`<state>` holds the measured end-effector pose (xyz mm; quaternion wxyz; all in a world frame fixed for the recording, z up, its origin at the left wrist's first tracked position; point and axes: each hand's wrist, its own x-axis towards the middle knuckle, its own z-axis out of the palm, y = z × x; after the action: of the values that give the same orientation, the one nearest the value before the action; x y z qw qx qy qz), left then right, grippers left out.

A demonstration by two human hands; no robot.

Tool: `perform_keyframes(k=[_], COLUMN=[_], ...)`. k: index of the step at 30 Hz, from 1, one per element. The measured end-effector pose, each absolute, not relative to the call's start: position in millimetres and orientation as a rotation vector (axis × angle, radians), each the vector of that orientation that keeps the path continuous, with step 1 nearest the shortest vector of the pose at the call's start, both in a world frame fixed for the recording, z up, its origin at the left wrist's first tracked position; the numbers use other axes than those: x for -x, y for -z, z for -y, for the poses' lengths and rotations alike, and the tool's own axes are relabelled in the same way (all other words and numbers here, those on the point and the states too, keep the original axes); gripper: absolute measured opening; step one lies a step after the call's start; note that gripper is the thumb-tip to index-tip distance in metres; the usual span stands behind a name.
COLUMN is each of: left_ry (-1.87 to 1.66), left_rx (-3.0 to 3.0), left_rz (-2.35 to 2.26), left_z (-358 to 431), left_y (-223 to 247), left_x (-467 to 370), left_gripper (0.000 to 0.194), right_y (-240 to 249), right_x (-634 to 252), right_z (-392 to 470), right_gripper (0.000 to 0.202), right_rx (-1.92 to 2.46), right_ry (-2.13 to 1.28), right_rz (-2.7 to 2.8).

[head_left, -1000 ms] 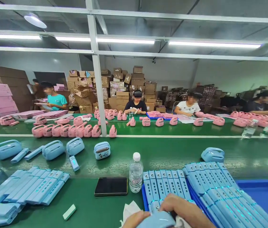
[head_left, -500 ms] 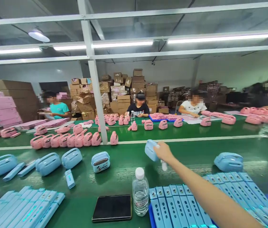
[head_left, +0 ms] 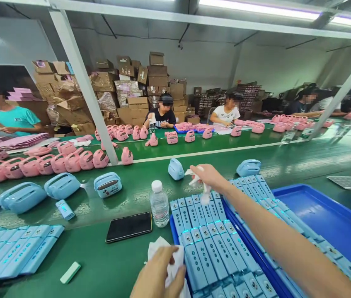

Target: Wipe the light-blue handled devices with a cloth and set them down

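Observation:
My right hand (head_left: pixel 208 176) reaches out over the light-blue panels, fingers closed on a crumpled white cloth (head_left: pixel 205 194) that hangs below them. Just left of its fingertips stands a light-blue handled case (head_left: pixel 175 169) on the green belt, apart from the hand. At the bottom centre, my left hand (head_left: pixel 159 273) has its fingers curled at another white cloth (head_left: pixel 175 263), thumb on the right side. That cloth lies against the edge of a blue tray (head_left: pixel 175 234) filled with rows of light-blue panels (head_left: pixel 208 248) with dark buttons.
A water bottle (head_left: pixel 159 205) and a black phone (head_left: pixel 128 227) are left of the tray. A green eraser-like block (head_left: pixel 70 272) lies nearer me. Further left are more blue cases (head_left: pixel 107 185) and stacked panels (head_left: pixel 22 252). Another blue tray (head_left: pixel 327 207) is right. Co-workers sit beyond pink cases.
My right hand has let go of the blue case, which now stands on the belt, and has drawn slightly away. My left hand has come into view. The camera has turned right and down.

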<state>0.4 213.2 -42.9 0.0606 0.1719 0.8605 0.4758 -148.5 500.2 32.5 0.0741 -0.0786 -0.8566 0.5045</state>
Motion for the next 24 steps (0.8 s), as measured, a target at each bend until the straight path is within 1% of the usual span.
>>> perform_keyframes(k=[1, 2, 4, 7, 11, 13, 15, 18, 20, 22, 23, 24], left_ry=[-1.224, -1.116, -1.014, -0.989, -0.977, -1.069, -1.232, -1.557, -1.769, -1.942, -2.013, -2.080], left_rx=[-0.597, -0.634, -0.656, -0.612, -0.566, -0.548, -0.502, -0.397, -0.347, -0.311, -0.292, -0.271], left_rz=[-2.678, -2.707, -2.727, -2.738, -2.723, -2.674, -2.594, -2.430, -2.306, -2.199, -2.155, -2.116], left_z=[-224.1, -235.0, -254.7, -274.1, -279.2, -275.2, -267.8, -253.6, -245.3, -240.7, -239.8, -239.7], left_y=[44.3, 44.7, 44.9, 48.0, 52.3, 50.4, 44.9, 29.3, 15.6, 1.8, -4.5, -10.4], left_x=[11.2, 22.1, 38.9, 48.6, 47.1, 47.2, 48.0, 45.1, 37.8, 27.1, 21.4, 16.2], left_gripper=[0.042, 0.047, 0.053, 0.044, 0.038, 0.032, 0.030, 0.040, 0.047, 0.050, 0.050, 0.048], right_y=[-33.1, -32.5, -27.8, -12.9, 9.7, 18.3, 25.5, 36.2, 42.9, 46.9, 47.1, 45.7], right_x=[123.7, 98.4, 49.8, -9.9, -58.2, -70.6, -77.4, -79.1, -74.6, -65.6, -60.0, -54.2], right_z=[-505.4, -510.1, -518.1, -526.5, -527.8, -522.4, -511.8, -485.0, -461.2, -437.0, -426.4, -417.5], right_gripper=[0.039, 0.041, 0.044, 0.045, 0.043, 0.043, 0.047, 0.057, 0.054, 0.041, 0.039, 0.042], right_rx=[0.204, 0.189, 0.214, 0.376, 0.563, 0.539, 0.496, 0.399, 0.260, -0.017, -0.175, -0.312], right_ry=[-1.584, -1.648, -1.777, -2.009, -2.305, -2.419, -2.496, -2.440, -2.281, -1.994, -1.814, -1.641], right_rz=[2.523, 2.468, 2.335, 2.080, 1.715, 1.612, 1.575, 1.689, 1.849, 2.057, 2.145, 2.207])
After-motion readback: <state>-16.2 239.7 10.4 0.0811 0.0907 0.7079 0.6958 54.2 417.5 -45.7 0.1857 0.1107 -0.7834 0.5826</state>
